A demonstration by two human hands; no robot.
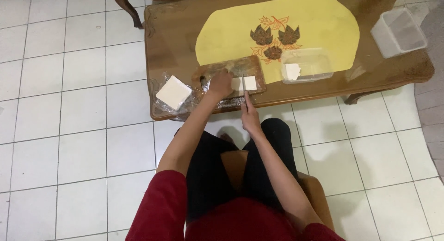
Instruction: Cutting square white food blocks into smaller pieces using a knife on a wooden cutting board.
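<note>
1. Left of the cutting board (231,67), a white block (173,92) sits on plastic.
2. On the board, the left hand (220,85) presses a white slab (245,83).
3. The right hand (250,117) grips a knife (244,88); a slip could nick nearby fingers.
4. Right of the board, a clear container (307,65) holds cut pieces.

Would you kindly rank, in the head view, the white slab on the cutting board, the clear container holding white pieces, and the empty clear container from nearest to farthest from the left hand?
1. White slab, touching the left hand.
2. Container with white pieces, right of the board.
3. Empty container, far right corner.
</note>
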